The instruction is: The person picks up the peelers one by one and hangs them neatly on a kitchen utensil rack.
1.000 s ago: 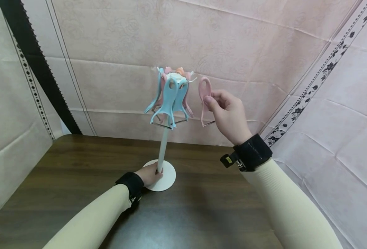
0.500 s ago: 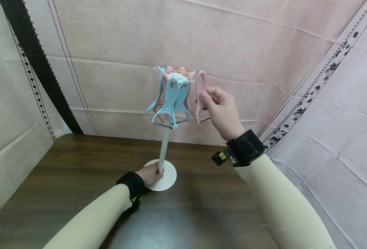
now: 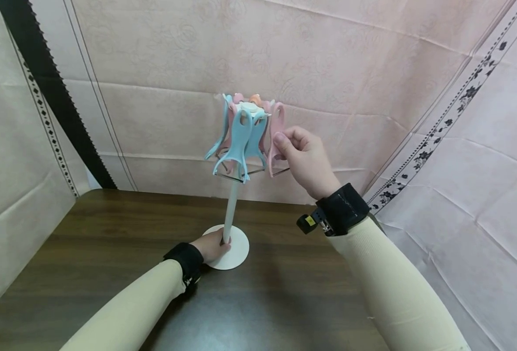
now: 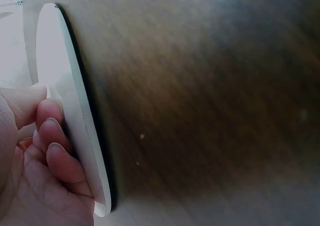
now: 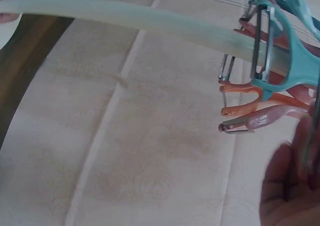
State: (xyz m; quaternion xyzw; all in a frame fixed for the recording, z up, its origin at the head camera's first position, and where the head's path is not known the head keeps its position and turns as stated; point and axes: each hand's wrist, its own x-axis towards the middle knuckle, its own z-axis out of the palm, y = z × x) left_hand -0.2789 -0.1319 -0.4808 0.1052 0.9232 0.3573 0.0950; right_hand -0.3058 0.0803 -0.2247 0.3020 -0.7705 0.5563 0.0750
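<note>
A white stand with a round base (image 3: 239,252) and upright pole (image 3: 231,207) stands on the table. My left hand (image 3: 210,245) grips the pole low down, its curled fingers close above the base in the left wrist view. Several Y-shaped peelers hang round the stand's top: blue peelers (image 3: 240,139) face me, and an orange peeler (image 5: 242,107) shows in the right wrist view. My right hand (image 3: 307,157) pinches a pink peeler (image 3: 277,122) by its handle, blade end down, at the right side of the hanging peelers. Whether its loop is on a hook cannot be seen.
The brown wooden table (image 3: 122,234) reaches back to a pale cloth backdrop (image 3: 170,131). Patterned cloth (image 3: 469,195) hangs close on the right, and another cloth with a black strip (image 3: 61,97) on the left.
My right hand has carried the pink peeler leftward to the stand's top, from a visible gap to right beside the hanging peelers. The left hand and stand have stayed put.
</note>
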